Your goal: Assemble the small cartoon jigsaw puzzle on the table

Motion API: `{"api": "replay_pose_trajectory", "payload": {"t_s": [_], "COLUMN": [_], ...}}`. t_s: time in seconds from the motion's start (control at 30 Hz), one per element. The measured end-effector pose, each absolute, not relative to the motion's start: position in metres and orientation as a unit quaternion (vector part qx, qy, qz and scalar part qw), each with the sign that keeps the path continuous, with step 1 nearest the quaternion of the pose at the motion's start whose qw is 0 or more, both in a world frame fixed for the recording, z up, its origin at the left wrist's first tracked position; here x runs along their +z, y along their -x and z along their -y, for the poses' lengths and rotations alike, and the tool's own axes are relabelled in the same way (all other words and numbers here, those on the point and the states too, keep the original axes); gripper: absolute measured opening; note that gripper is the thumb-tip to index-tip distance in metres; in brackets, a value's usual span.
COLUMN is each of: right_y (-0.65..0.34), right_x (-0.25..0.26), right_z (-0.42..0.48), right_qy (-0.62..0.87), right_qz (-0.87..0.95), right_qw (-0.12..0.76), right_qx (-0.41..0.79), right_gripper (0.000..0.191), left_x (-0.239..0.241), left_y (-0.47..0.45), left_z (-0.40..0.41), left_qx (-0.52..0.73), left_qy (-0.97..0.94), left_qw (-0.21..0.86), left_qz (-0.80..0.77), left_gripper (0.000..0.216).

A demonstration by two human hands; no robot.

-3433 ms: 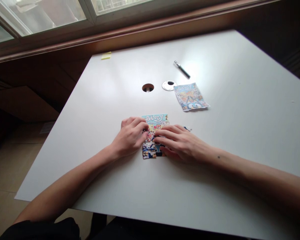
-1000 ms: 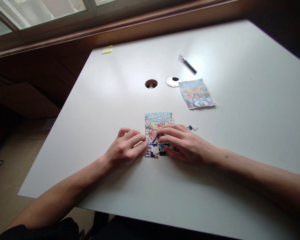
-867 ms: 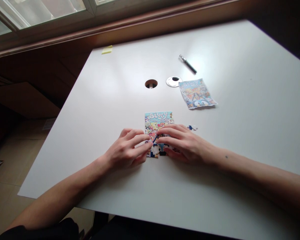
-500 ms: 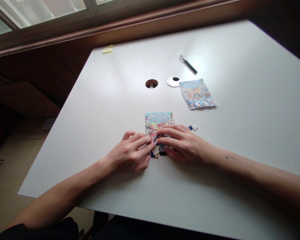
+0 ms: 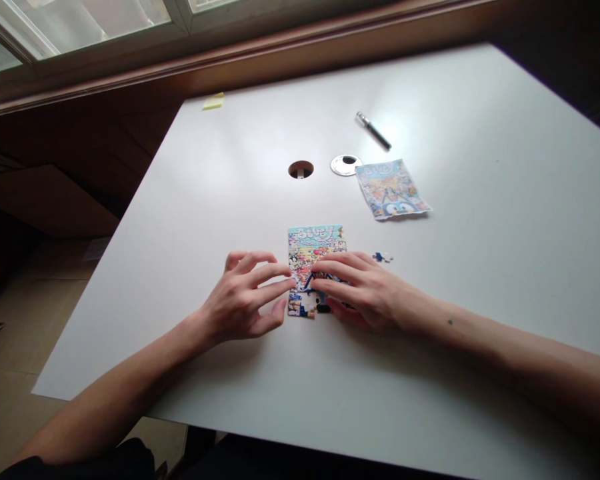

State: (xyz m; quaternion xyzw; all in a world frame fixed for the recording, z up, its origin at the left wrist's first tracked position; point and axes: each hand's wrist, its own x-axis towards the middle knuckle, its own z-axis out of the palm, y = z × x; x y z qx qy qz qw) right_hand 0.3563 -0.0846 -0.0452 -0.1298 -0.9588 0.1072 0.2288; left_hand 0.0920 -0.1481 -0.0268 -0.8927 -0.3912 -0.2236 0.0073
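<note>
A small colourful jigsaw puzzle (image 5: 315, 247) lies flat near the middle of the white table (image 5: 480, 233). My left hand (image 5: 245, 300) rests at its left edge, fingers spread, fingertips touching the puzzle's left side. My right hand (image 5: 365, 290) lies palm down over the puzzle's lower right part, fingertips pressing on the pieces and hiding that corner. A single loose puzzle piece (image 5: 383, 257) sits just right of the puzzle, beyond my right hand's fingers.
A printed picture sheet (image 5: 393, 190) lies further back on the right. Behind it are a black pen (image 5: 373, 131), a round silver cap (image 5: 346, 165) and a cable hole (image 5: 301, 169). A yellow sticky note (image 5: 213, 101) sits at the far left corner, under the window.
My left hand first slid in against the puzzle's lower left, then pulled back slightly and spread its fingers. My right hand stayed pressing on the puzzle.
</note>
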Motion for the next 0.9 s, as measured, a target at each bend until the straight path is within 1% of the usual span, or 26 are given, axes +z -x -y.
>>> {"api": "replay_pose_trajectory", "payload": {"t_s": [0.13, 0.23, 0.37, 0.43, 0.63, 0.9], "right_y": [-0.3570, -0.3570, -0.3571, -0.3574, -0.3580, -0.3579], "right_x": [-0.0476, -0.0492, -0.0507, -0.0512, -0.0504, -0.0500], "right_z": [0.0843, 0.0842, 0.0843, 0.0843, 0.0841, 0.0841], "right_qy": [0.131, 0.132, 0.130, 0.128, 0.130, 0.130], "right_qz": [0.959, 0.958, 0.952, 0.952, 0.956, 0.953], "right_qw": [0.225, 0.228, 0.251, 0.254, 0.237, 0.247], "right_qx": [0.108, 0.114, 0.116, 0.115, 0.112, 0.115], "right_gripper": [0.029, 0.030, 0.031, 0.031, 0.031, 0.033], "left_x": [-0.0297, -0.0310, -0.0293, -0.0283, -0.0295, -0.0251], "left_y": [-0.0909, -0.0926, -0.0940, -0.0942, -0.0946, -0.0959], "left_z": [0.1459, 0.1457, 0.1479, 0.1494, 0.1502, 0.1529], "left_qx": [-0.198, -0.221, -0.253, -0.258, -0.234, -0.218], "left_qy": [0.897, 0.892, 0.883, 0.882, 0.890, 0.888], "left_qw": [-0.005, 0.000, -0.001, 0.005, -0.004, -0.013], "left_qz": [0.394, 0.394, 0.396, 0.395, 0.390, 0.405], "left_gripper": [0.029, 0.027, 0.016, 0.016, 0.016, 0.004]}}
